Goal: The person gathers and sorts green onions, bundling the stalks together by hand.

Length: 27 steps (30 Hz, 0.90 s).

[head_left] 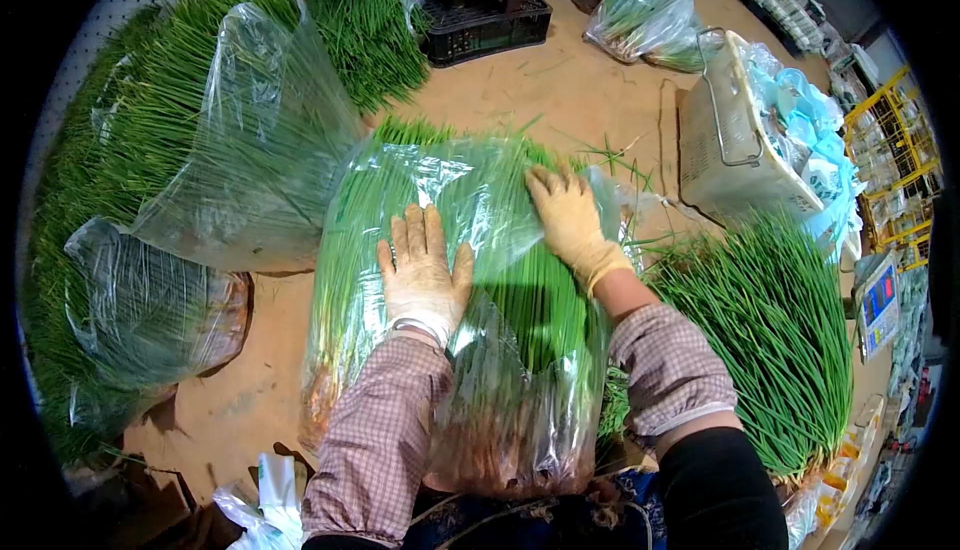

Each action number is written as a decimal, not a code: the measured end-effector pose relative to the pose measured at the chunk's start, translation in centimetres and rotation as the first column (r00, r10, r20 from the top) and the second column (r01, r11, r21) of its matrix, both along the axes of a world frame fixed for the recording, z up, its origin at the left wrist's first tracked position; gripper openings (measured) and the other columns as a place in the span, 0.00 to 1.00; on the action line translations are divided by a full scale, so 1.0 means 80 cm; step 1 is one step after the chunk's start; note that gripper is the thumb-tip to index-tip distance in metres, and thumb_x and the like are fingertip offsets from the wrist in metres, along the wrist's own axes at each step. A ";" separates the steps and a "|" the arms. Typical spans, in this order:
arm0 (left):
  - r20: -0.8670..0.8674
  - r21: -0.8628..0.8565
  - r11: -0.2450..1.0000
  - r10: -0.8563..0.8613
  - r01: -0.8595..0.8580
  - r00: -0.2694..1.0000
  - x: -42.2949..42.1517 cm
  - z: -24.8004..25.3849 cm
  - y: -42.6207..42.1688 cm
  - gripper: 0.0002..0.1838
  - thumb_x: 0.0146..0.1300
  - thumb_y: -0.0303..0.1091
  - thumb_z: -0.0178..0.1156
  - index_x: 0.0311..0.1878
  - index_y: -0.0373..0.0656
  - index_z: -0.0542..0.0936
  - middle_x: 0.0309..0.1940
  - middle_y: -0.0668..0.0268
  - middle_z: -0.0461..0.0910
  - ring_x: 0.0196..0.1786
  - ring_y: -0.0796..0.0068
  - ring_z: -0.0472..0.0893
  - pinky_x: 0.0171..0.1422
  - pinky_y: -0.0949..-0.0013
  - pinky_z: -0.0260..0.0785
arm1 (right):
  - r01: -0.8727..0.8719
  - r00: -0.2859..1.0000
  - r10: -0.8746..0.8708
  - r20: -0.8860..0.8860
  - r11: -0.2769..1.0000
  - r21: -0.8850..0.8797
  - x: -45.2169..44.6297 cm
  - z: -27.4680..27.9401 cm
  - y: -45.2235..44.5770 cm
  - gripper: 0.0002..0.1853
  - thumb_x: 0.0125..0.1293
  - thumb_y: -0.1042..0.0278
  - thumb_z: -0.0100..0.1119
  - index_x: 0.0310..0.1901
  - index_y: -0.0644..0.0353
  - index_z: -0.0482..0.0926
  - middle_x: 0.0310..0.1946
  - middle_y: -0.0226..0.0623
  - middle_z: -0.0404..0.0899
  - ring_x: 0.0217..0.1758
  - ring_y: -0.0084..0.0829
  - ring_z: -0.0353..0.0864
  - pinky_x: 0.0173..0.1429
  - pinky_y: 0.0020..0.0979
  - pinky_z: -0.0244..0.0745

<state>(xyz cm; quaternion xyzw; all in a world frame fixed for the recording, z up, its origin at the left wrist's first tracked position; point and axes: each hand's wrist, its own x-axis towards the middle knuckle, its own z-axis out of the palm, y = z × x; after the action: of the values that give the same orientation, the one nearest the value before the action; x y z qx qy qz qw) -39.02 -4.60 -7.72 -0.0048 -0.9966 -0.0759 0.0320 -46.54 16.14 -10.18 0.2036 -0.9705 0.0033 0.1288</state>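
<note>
A clear plastic bag (440,185) full of long green chives (545,300) lies in front of me, with the pale, reddish-brown root ends toward my body. My left hand (425,265), in a soiled cream glove, rests flat on the bag with its fingers spread. On the upper right part of the bundle is my right hand (575,215), in a yellowish glove. Its fingers are slightly bent and apart, touching the plastic and leaves near the bag's edge. Checked sleeve covers reach up both forearms.
Bagged chives (260,140) crowd the left side. A loose chive pile (760,340) lies at right, beside a digital display (880,305). Behind it stands a white basket (705,150) of plastic bags. A scale (485,15) on a black crate and another filled bag (645,10) are at the back.
</note>
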 end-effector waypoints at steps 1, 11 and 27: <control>0.005 0.004 1.000 -0.010 0.010 1.000 0.000 0.002 0.000 0.34 0.65 0.51 0.40 0.69 0.43 0.50 0.70 0.58 0.49 0.71 0.55 0.48 0.72 0.53 0.36 | 0.023 1.000 -0.022 -0.022 0.998 0.055 -0.013 -0.001 0.005 0.29 0.51 0.72 0.53 0.59 0.55 0.65 0.60 0.36 0.63 0.63 0.49 0.60 0.60 0.51 0.61; -0.030 0.050 0.999 0.005 -0.003 1.000 -0.005 0.002 -0.003 0.33 0.64 0.48 0.43 0.68 0.43 0.52 0.68 0.57 0.53 0.70 0.56 0.51 0.72 0.54 0.39 | 0.087 0.995 -0.094 -0.021 0.972 -0.220 -0.037 0.035 -0.008 0.36 0.45 0.76 0.56 0.61 0.53 0.63 0.59 0.43 0.63 0.60 0.46 0.64 0.60 0.45 0.61; -0.184 0.157 0.986 -0.029 0.058 0.982 -0.017 -0.008 -0.008 0.38 0.60 0.46 0.52 0.66 0.33 0.51 0.66 0.49 0.54 0.68 0.48 0.53 0.70 0.54 0.45 | 0.205 0.939 -0.224 0.260 0.974 0.098 -0.130 0.042 0.056 0.12 0.58 0.67 0.48 0.39 0.56 0.80 0.37 0.47 0.80 0.41 0.46 0.79 0.46 0.42 0.73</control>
<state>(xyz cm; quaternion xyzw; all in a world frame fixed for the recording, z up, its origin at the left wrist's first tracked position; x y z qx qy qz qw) -40.36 -5.28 -8.35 -0.0309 -0.9797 -0.1567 0.1212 -56.97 20.65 -6.84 0.0988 -0.9949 -0.0168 -0.0116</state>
